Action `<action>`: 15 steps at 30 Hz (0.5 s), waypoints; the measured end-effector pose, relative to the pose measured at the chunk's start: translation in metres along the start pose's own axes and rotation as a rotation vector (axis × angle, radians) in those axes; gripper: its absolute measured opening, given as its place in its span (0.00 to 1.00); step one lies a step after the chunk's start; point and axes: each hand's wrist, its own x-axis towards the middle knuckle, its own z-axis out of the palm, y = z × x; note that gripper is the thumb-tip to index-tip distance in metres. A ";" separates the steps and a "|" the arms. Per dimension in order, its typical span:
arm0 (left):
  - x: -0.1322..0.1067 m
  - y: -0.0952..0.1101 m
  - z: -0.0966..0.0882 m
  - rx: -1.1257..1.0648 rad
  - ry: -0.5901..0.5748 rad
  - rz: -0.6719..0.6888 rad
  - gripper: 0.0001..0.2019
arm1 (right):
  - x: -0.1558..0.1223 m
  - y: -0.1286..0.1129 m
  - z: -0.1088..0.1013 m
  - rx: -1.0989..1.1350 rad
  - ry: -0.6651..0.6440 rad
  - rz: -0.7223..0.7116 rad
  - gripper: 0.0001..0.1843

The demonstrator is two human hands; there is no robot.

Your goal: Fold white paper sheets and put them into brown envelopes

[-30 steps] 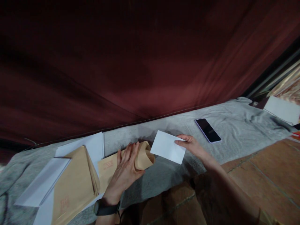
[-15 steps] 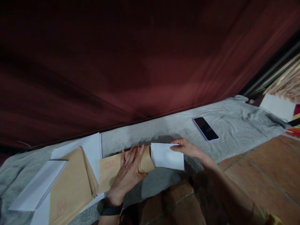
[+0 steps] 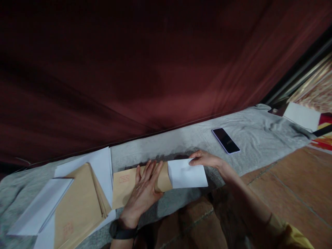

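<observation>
My left hand (image 3: 142, 193) lies flat, fingers stretched out, on a brown envelope (image 3: 123, 185) that rests on the grey cloth (image 3: 181, 143). My right hand (image 3: 204, 159) pinches the top edge of a folded white sheet (image 3: 186, 174). The sheet's left edge sits at the envelope's open right end, whether inside it I cannot tell. A dark watch band circles my left wrist.
To the left lie a stack of brown envelopes (image 3: 77, 207) and white sheets (image 3: 38, 207). A black phone (image 3: 225, 140) rests on the cloth further right. A dark red curtain (image 3: 129, 69) hangs behind. Tiled floor (image 3: 285, 190) at right, a white box (image 3: 302, 116) far right.
The white sheet has come down and left to the envelope's open end. My left hand has flattened the raised envelope mouth onto the cloth.
</observation>
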 end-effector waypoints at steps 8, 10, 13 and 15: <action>0.004 -0.004 0.001 -0.046 -0.029 -0.073 0.57 | 0.010 0.005 0.018 0.320 0.184 -0.064 0.25; 0.004 -0.006 0.002 -0.051 -0.027 -0.088 0.57 | 0.011 0.006 0.024 0.387 0.215 -0.044 0.27; 0.004 -0.009 0.005 -0.060 -0.008 -0.097 0.58 | 0.012 0.006 0.032 0.393 0.188 -0.022 0.25; 0.004 -0.011 0.006 -0.067 -0.001 -0.094 0.58 | 0.013 0.007 0.036 0.384 0.132 -0.002 0.24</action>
